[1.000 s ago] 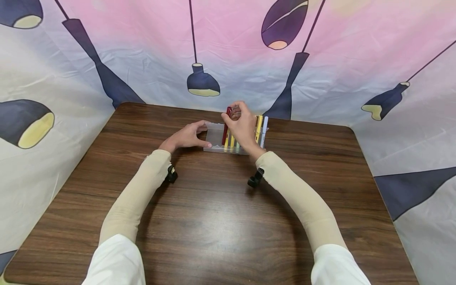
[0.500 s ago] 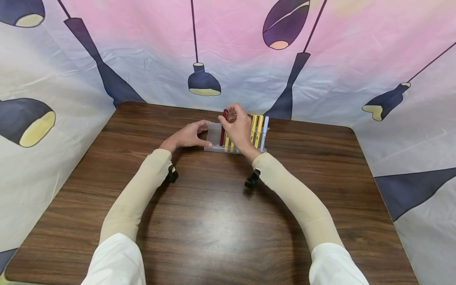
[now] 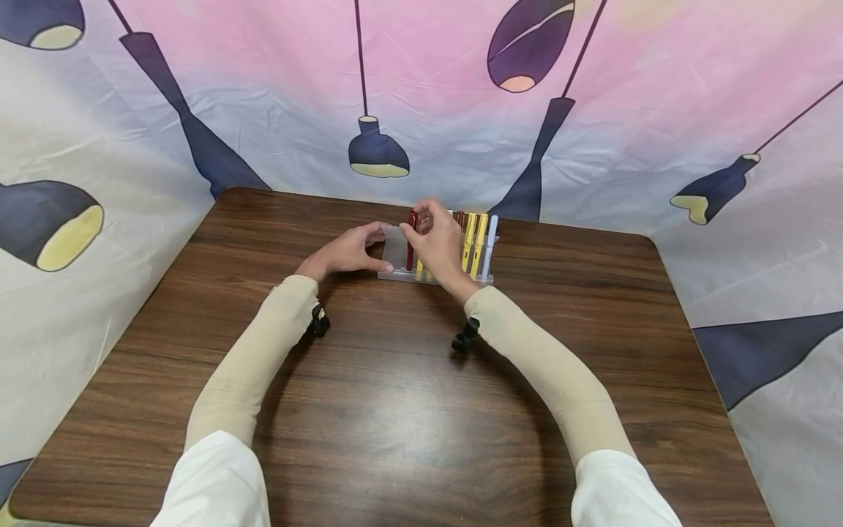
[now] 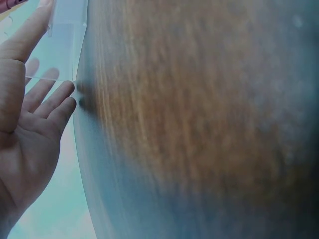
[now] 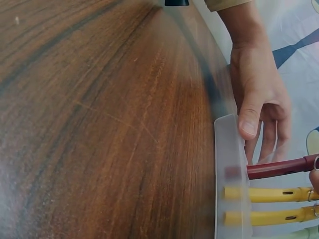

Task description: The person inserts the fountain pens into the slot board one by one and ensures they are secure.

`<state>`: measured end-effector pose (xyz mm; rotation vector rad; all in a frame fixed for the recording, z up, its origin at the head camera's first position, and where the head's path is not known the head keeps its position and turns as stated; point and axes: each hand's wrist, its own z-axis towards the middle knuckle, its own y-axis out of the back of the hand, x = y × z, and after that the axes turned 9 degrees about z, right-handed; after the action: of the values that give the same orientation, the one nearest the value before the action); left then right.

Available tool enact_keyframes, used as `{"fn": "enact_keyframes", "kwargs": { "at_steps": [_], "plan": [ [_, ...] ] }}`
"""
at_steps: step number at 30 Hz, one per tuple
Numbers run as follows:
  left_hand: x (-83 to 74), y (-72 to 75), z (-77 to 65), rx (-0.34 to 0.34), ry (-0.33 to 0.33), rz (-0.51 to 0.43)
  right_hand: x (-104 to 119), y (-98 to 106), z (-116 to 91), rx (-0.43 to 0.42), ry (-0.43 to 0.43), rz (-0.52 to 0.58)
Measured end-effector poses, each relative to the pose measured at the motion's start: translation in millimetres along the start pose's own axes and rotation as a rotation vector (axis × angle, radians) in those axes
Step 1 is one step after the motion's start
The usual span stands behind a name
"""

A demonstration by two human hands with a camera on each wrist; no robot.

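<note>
A clear plastic pen stand [image 3: 394, 247] sits near the table's back edge with several capped pens upright in it. My right hand [image 3: 440, 245] pinches a dark red pen [image 3: 410, 256] near its top. Its lower end meets the stand's front ledge, left of two yellow pens [image 5: 269, 194] in the right wrist view. My left hand [image 3: 349, 250] holds the stand's left end, thumb at the front ledge and fingers behind. Those fingers show through the clear panel [image 4: 67, 50] in the left wrist view. My right hand hides the middle pens.
Right of my right hand stand two more yellow pens [image 3: 476, 249], a light blue pen [image 3: 489, 252] and another dark red one [image 3: 459, 218]. The wooden table [image 3: 395, 395] ends just behind the stand, near a printed cloth backdrop [image 3: 296, 95].
My right hand has moved left and down with the dark red pen, which now sits lower in the stand. More pens show on the right. My left hand has stayed in place.
</note>
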<state>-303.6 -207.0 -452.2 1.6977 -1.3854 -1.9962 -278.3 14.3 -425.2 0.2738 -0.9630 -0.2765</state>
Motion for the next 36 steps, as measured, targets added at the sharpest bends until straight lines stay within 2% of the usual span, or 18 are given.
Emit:
{"fn": "enact_keyframes", "kwargs": {
  "at_steps": [18,25,36],
  "plan": [
    [-0.2,-0.3,-0.1,-0.003,0.000,0.006,-1,3,-1,0.033,0.014,-0.056],
    [0.4,0.1,0.5,-0.004,-0.001,0.004,1,9,-1,0.047,0.000,-0.031],
    [-0.1,-2.1,1.6,-0.006,-0.025,-0.079,0,13,6,0.074,-0.031,-0.076]
  ]
}}
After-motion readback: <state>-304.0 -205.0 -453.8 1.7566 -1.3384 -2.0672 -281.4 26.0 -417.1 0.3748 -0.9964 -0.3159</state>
